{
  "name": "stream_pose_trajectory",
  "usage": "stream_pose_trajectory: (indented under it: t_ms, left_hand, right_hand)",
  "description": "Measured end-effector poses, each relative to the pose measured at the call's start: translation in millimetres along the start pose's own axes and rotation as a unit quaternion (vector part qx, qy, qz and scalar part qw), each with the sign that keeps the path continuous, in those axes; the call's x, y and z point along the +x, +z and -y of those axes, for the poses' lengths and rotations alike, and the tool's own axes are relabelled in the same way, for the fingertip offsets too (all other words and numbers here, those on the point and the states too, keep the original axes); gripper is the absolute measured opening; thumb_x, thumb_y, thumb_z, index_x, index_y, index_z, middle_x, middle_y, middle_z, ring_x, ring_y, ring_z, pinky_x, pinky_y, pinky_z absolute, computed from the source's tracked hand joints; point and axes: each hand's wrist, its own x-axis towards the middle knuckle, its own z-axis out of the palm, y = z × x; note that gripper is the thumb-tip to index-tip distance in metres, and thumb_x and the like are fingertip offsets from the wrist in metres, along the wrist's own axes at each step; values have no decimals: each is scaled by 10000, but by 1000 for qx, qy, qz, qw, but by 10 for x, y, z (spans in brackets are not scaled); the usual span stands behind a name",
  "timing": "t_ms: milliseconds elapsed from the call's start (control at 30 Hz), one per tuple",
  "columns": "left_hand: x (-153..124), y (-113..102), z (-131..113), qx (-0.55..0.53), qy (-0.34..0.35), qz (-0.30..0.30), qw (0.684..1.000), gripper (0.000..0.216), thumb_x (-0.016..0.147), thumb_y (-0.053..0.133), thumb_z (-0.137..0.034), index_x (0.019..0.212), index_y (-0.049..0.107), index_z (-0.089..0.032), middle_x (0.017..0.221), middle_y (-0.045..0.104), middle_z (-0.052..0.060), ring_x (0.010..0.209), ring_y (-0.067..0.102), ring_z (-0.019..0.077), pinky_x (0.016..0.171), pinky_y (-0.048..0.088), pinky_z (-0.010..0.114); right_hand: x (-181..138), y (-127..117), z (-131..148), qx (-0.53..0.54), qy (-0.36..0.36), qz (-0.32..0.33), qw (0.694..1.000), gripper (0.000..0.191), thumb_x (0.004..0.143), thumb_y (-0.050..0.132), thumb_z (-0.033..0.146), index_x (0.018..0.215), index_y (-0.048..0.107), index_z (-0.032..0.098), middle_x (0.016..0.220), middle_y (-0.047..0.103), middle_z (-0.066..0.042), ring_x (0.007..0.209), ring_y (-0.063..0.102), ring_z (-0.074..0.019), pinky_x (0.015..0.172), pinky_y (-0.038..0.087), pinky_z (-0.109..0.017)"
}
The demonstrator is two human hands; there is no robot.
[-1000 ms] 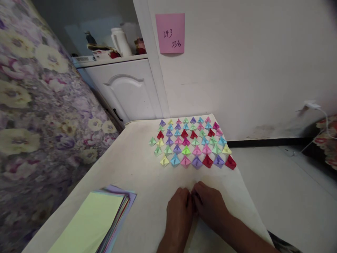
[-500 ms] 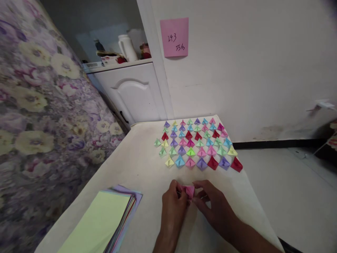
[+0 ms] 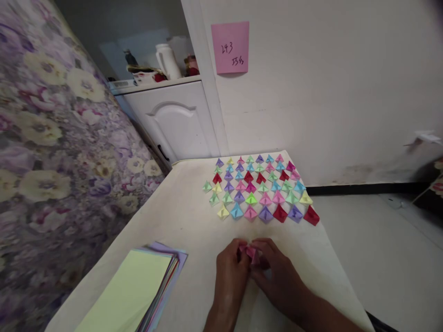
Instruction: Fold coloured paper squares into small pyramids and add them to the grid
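A small pink folded paper piece (image 3: 250, 252) is pinched between both hands near the front of the table. My left hand (image 3: 231, 269) is closed on its left side, thumb and fingers pressed together. On the other side, my right hand (image 3: 275, 269) grips the right part with thumb and index finger. The fingers cover much of the paper. Beyond the hands, several rows of small folded paper pieces (image 3: 251, 199) in red, purple, blue, green, yellow and pink lie on the table.
To the left rests a stack of coloured paper sheets (image 3: 128, 286), pale yellow-green on top. The cream-covered table (image 3: 176, 207) meets a white wall bearing a pink note (image 3: 230, 47). A white cabinet (image 3: 176, 120) and a floral curtain (image 3: 69, 161) stand on the left.
Both hands have drawn closer together around the pink paper. My right hand's fingers now close on it, and the paper has turned and been bent.
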Motion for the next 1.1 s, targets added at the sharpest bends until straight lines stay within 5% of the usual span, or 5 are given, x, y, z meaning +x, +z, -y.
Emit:
stream_pose_trajectory:
  t_ms: [267, 600, 867, 1100]
  left_hand:
    - [-59, 63, -28, 68, 25, 5, 997, 201, 822, 384, -206, 759, 575, -214, 659, 622, -9, 612, 559, 147, 561, 355, 233]
    - [-49, 126, 18, 182, -33, 33, 982, 175, 796, 394, -158, 848, 543, -235, 749, 666, 11, 707, 605, 178, 558, 320, 237]
    - [-61, 103, 40, 92, 20, 44, 995, 196, 842, 372, -209, 711, 517, -204, 656, 627, 3, 610, 564, 141, 566, 348, 227]
    - [-72, 136, 40, -1, -27, 56, 998, 171, 835, 384, -243, 704, 486, -204, 561, 549, -44, 414, 485, 94, 429, 332, 191]
  right_hand:
    - [35, 5, -103, -29, -7, -45, 999, 390, 752, 427, 32, 1082, 489, 230, 1041, 533, -51, 934, 545, -167, 823, 458, -297]
    - [25, -9, -92, -142, 44, -10, 989, 351, 777, 460, 104, 1094, 509, 249, 1106, 534, -44, 930, 566, -180, 788, 458, -299]
    - [19, -115, -153, -211, 42, 4, 976, 84, 833, 496, 208, 853, 573, 236, 865, 571, -13, 812, 558, -176, 674, 431, -263]
    - [18, -125, -197, -202, 29, 4, 979, 159, 864, 419, 176, 767, 541, 207, 803, 531, -5, 681, 552, -133, 617, 398, -231]
